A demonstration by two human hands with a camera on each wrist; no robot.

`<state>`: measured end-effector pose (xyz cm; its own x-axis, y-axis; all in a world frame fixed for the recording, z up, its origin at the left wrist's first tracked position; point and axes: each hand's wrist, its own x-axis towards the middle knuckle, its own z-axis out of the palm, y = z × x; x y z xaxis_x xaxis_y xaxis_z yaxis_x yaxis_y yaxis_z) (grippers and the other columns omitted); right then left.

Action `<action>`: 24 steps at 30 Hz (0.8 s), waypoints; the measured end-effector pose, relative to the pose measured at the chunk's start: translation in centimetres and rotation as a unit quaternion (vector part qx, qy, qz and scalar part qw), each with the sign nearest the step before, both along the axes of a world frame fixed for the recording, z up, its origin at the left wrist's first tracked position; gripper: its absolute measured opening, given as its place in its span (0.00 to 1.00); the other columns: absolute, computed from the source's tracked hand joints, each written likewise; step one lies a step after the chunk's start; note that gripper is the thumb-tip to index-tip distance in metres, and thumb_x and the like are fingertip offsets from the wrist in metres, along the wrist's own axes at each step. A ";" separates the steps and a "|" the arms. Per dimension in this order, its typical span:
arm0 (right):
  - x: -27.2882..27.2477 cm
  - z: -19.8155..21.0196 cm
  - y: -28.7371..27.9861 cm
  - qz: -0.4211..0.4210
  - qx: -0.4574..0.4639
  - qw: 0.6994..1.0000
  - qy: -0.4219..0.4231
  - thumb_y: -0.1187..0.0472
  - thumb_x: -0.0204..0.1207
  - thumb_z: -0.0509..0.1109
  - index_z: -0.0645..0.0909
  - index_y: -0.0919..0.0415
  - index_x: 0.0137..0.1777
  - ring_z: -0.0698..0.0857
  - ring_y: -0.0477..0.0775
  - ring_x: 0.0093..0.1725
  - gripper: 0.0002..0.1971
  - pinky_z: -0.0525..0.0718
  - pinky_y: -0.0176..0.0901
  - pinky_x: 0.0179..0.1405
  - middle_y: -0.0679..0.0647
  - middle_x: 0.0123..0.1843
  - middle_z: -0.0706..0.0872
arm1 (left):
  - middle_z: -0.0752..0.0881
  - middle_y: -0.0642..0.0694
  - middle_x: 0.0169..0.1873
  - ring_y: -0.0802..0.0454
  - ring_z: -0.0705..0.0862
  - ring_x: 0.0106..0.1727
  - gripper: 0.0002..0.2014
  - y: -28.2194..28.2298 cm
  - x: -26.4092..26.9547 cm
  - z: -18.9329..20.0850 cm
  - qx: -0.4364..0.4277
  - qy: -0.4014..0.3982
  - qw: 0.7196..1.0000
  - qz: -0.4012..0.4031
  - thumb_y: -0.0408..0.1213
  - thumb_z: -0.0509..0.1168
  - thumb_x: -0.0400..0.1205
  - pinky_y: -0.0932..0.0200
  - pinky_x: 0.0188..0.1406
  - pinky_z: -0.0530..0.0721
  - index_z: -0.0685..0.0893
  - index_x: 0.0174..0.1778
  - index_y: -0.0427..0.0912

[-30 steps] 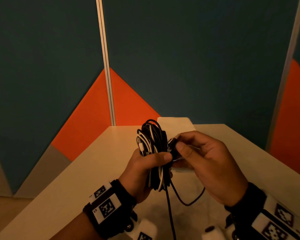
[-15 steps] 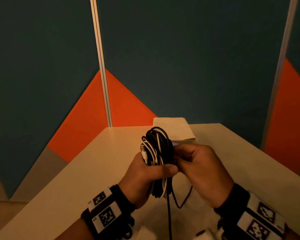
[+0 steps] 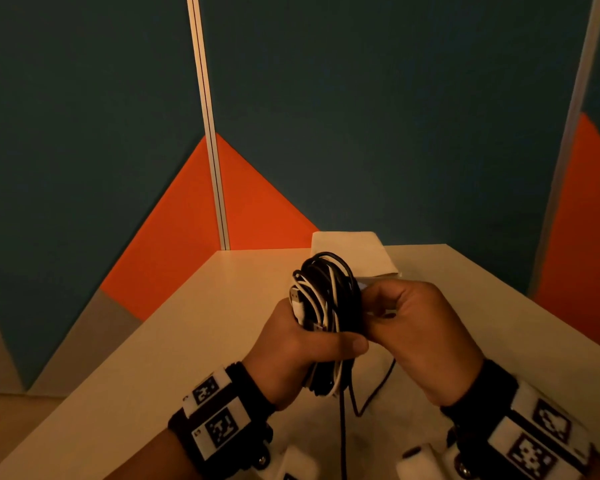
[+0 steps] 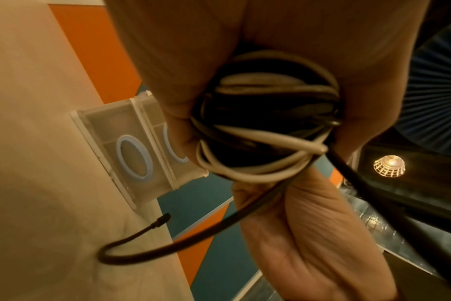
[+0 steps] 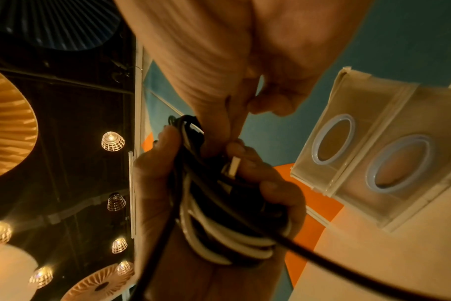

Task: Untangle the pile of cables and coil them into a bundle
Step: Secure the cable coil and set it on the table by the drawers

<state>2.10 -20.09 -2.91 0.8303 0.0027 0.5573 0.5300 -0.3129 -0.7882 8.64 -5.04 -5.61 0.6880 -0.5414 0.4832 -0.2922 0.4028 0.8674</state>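
Note:
My left hand [image 3: 302,344] grips an upright coil of black and white cables [image 3: 326,299] above the table, thumb across its front. A white USB plug [image 5: 233,166] lies against the coil under the left fingers. My right hand [image 3: 395,306] is pressed to the coil's right side, its curled fingers pinching a black strand there; the pinched spot is hidden. A loose black cable [image 3: 342,427] hangs from the coil. Its tail loops onto the table and ends in a small plug [image 4: 160,221].
The pale table [image 3: 187,341] sits in a corner of teal and orange wall panels [image 3: 187,202]. A clear plastic box with two blue-ringed holes [image 4: 131,154] stands at the far edge behind the coil. Table edges fall away left and right.
My right hand has closed in against the coil, and the black plug it pinched in the open is now hidden between its fingers and the coil. The left hand's grip is unchanged.

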 end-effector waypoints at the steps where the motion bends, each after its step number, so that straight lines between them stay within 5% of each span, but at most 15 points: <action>1: 0.0 0.0 0.1 -0.019 0.000 1.000 0.004 0.73 0.69 0.80 0.91 0.52 0.41 0.87 0.29 0.44 0.13 0.79 0.18 0.42 0.37 0.40 0.92 | 0.89 0.30 0.62 0.43 0.91 0.51 0.31 0.1 0.0 0.0 0.003 -0.009 1.000 0.000 0.30 0.77 0.68 0.58 0.45 0.87 0.84 0.69 0.30; 3: 0.4 0.0 -0.2 -0.082 -0.027 0.996 0.010 0.65 0.65 0.84 0.88 0.53 0.42 0.84 0.27 0.45 0.10 0.78 0.18 0.42 0.42 0.44 0.89 | 0.90 0.33 0.59 0.48 0.91 0.47 0.30 0.2 -0.1 -0.2 0.001 -0.013 1.000 -0.013 0.28 0.77 0.67 0.60 0.43 0.87 0.85 0.68 0.31; 5: 0.8 -0.4 -0.7 -0.107 -0.022 0.992 0.063 0.55 0.63 0.84 0.85 0.57 0.48 0.86 0.35 0.47 0.16 0.85 0.30 0.45 0.49 0.47 0.87 | 0.91 0.32 0.52 0.45 0.91 0.47 0.28 0.2 -0.3 0.0 0.001 -0.027 0.999 -0.025 0.27 0.77 0.67 0.59 0.43 0.87 0.86 0.66 0.31; 8: 1.1 -1.1 -0.2 -0.017 0.068 0.982 0.177 0.48 0.69 0.78 0.84 0.54 0.60 0.89 0.56 0.58 0.20 0.88 0.63 0.60 0.53 0.58 0.89 | 0.91 0.33 0.44 0.45 0.91 0.42 0.19 0.1 -0.5 0.4 -0.018 -0.025 0.999 -0.021 0.20 0.72 0.69 0.59 0.38 0.87 0.90 0.57 0.33; 10: 1.0 -1.2 0.5 0.063 0.128 0.965 0.220 0.52 0.78 0.73 0.81 0.53 0.67 0.88 0.57 0.63 0.18 0.85 0.69 0.65 0.55 0.63 0.89 | 0.92 0.44 0.36 0.51 0.91 0.35 0.16 0.5 -0.6 0.9 -0.041 -0.019 0.999 0.002 0.20 0.68 0.69 0.61 0.34 0.87 0.94 0.43 0.43; 12: 0.7 -1.0 0.8 0.090 0.160 0.956 0.230 0.48 0.75 0.74 0.79 0.54 0.69 0.88 0.53 0.64 0.24 0.82 0.70 0.68 0.52 0.62 0.90 | 0.91 0.47 0.31 0.52 0.90 0.31 0.13 0.9 -0.6 1.4 -0.068 -0.008 0.997 0.027 0.22 0.70 0.68 0.61 0.32 0.86 0.94 0.36 0.45; 15: 0.2 -0.7 0.8 0.106 0.159 0.953 0.236 0.46 0.63 0.82 0.78 0.51 0.67 0.88 0.50 0.64 0.32 0.86 0.68 0.63 0.49 0.62 0.89 | 0.88 0.40 0.32 0.44 0.88 0.31 0.10 1.3 -0.1 1.6 -0.090 0.017 0.994 0.066 0.30 0.78 0.64 0.53 0.30 0.86 0.91 0.40 0.39; 18: -0.5 -0.5 1.4 0.077 0.045 0.966 0.244 0.46 0.55 0.86 0.72 0.46 0.69 0.87 0.51 0.63 0.41 0.92 0.58 0.54 0.48 0.66 0.81 | 0.87 0.38 0.36 0.38 0.89 0.38 0.11 1.2 0.1 1.6 -0.103 0.032 0.990 0.094 0.27 0.77 0.67 0.45 0.39 0.87 0.91 0.43 0.41; 21: -0.7 -0.5 1.8 0.096 0.051 0.951 0.291 0.60 0.72 0.82 0.73 0.58 0.64 0.91 0.55 0.52 0.25 0.92 0.57 0.51 0.56 0.61 0.81 | 0.84 0.47 0.29 0.47 0.86 0.33 0.10 1.3 0.0 1.7 -0.119 0.024 0.985 0.123 0.28 0.73 0.69 0.46 0.39 0.85 0.91 0.36 0.49; 24: -1.0 -0.3 1.9 0.174 0.084 0.919 0.343 0.66 0.80 0.72 0.73 0.65 0.58 0.92 0.61 0.46 0.12 0.87 0.66 0.58 0.61 0.48 0.89 | 0.82 0.49 0.27 0.50 0.86 0.32 0.08 1.2 0.4 1.5 -0.155 0.077 0.980 0.099 0.32 0.77 0.63 0.36 0.54 0.85 0.87 0.34 0.46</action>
